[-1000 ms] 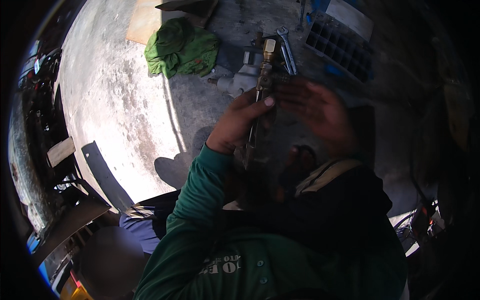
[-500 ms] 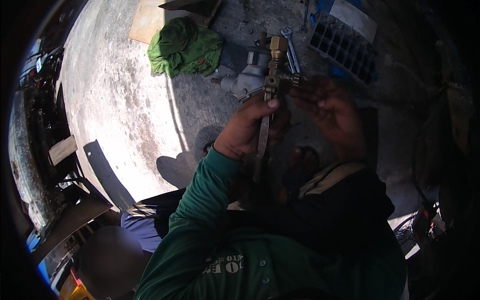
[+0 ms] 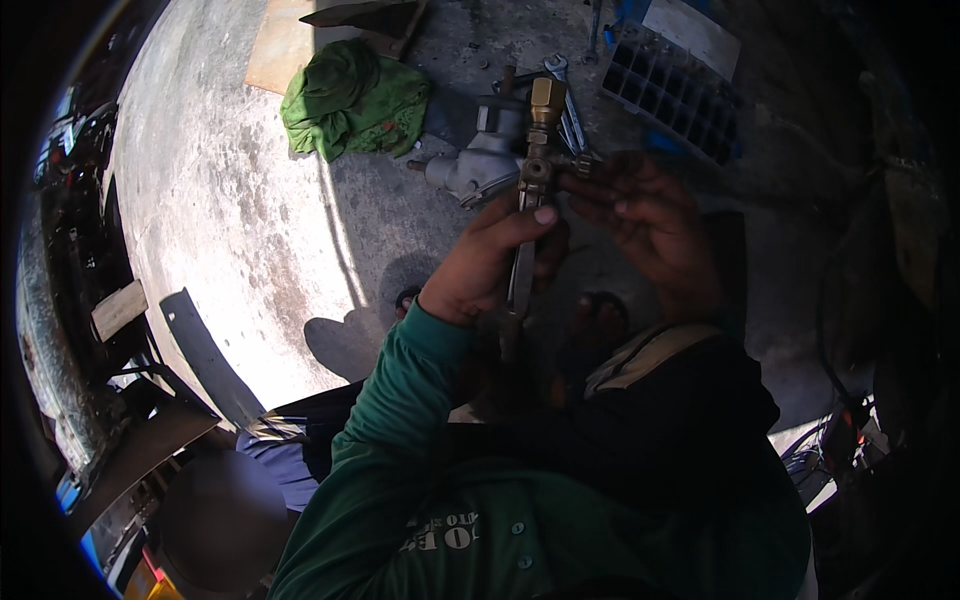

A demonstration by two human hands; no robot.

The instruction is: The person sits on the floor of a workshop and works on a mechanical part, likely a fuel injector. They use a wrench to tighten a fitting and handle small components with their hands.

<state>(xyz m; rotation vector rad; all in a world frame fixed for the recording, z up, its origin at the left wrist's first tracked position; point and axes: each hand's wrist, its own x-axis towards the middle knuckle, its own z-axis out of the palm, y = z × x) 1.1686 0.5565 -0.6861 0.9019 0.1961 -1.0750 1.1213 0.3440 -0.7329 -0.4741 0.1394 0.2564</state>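
Note:
My left hand (image 3: 490, 250) is closed round the lower part of a brass pipe fitting (image 3: 538, 150), its thumb lying across the front. The fitting stands upright in my grip, with a hex nut at its top and a ridged side branch pointing right. A long flat metal handle (image 3: 519, 285) runs down from it below my fist. In shade on the right, my right hand (image 3: 655, 215) has its fingers curled against the side branch; the fingertips are dark and partly hidden. Just behind the fitting, a grey cast-metal housing (image 3: 485, 165) rests on the concrete floor.
A green cloth (image 3: 350, 100) lies left of the housing, near a brown board (image 3: 275, 50). Wrenches (image 3: 570, 110) lie behind the fitting. A compartment tray (image 3: 670, 90) sits at the far right. A wooden block (image 3: 118, 310) is at the left, and another person's blurred head (image 3: 222, 520) at lower left.
The whole scene has shifted slightly left in the picture. Both hands keep about the same hold on the fitting, which stands slightly more upright.

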